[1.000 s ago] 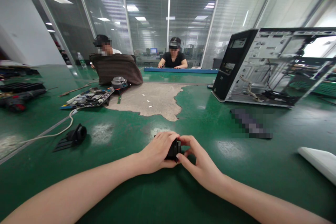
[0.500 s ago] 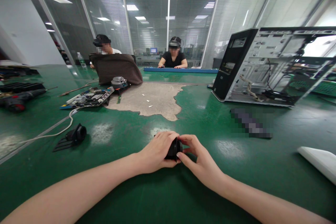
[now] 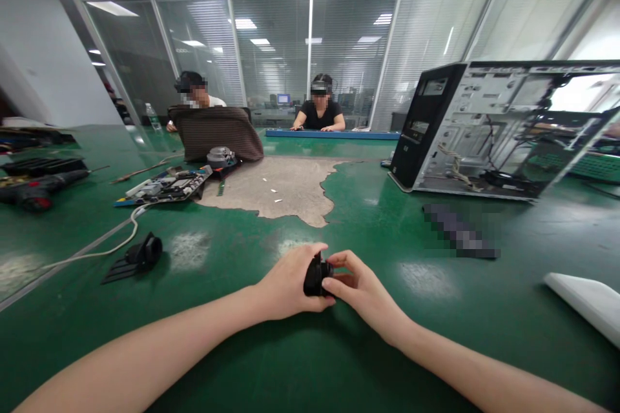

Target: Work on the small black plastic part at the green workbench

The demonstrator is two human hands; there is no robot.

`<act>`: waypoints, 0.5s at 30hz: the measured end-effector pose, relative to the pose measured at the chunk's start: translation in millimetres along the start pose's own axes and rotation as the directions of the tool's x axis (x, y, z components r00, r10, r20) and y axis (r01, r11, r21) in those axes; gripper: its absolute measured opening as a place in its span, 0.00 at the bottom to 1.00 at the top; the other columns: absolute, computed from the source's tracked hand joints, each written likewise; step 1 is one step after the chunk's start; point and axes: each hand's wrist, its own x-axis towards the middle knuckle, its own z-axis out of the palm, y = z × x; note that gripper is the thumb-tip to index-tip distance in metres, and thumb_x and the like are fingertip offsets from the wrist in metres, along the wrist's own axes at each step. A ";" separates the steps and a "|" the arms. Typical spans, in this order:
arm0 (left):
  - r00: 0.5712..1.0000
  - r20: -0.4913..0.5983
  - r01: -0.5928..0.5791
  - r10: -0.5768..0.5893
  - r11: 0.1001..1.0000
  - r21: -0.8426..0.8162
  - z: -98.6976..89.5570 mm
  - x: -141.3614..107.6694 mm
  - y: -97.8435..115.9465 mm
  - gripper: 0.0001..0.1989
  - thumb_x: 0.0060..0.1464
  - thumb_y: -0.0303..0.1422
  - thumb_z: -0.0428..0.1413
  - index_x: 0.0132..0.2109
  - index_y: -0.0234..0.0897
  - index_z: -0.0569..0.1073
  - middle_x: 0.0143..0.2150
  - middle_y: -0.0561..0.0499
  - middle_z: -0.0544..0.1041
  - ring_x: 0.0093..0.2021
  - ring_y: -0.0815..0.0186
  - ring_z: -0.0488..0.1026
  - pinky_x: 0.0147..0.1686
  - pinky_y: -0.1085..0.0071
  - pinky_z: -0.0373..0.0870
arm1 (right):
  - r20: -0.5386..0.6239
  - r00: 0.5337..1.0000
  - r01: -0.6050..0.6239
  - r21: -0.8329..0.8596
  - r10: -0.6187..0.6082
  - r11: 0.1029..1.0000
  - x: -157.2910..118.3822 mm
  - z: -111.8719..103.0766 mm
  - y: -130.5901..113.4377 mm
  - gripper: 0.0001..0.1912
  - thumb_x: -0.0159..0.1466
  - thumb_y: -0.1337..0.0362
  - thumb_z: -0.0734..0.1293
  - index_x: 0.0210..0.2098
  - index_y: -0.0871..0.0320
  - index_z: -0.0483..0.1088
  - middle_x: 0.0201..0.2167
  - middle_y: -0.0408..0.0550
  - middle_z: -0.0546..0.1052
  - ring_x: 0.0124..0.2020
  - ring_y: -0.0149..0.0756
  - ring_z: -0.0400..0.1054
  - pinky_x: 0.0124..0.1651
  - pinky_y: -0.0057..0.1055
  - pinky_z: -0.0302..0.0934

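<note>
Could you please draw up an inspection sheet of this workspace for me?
Surface: green table, with a ragged beige patch ahead of the hands.
Job's things: a black part, between the hands; details too small to tell.
Clutter: circuit board, black bracket and drill at left; open computer case at right.
Hands: left hand grips the part; right hand pinches its right end.
Cables: a white cable at left; wires inside the case.
Surroundings: a person in black across the table, another at left; glass partition behind.
</note>
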 end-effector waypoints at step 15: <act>0.947 -0.022 0.311 -0.320 0.901 0.303 -95.1 -115.2 15.0 0.11 0.48 0.32 0.50 0.41 0.41 0.66 0.41 0.51 0.71 0.40 0.62 0.70 0.43 0.69 0.66 | 0.024 0.997 0.071 -0.219 -0.067 0.973 -15.3 -24.7 -15.5 0.13 0.58 0.54 0.63 0.34 0.58 0.63 0.30 0.44 0.73 0.34 0.36 0.72 0.36 0.32 0.64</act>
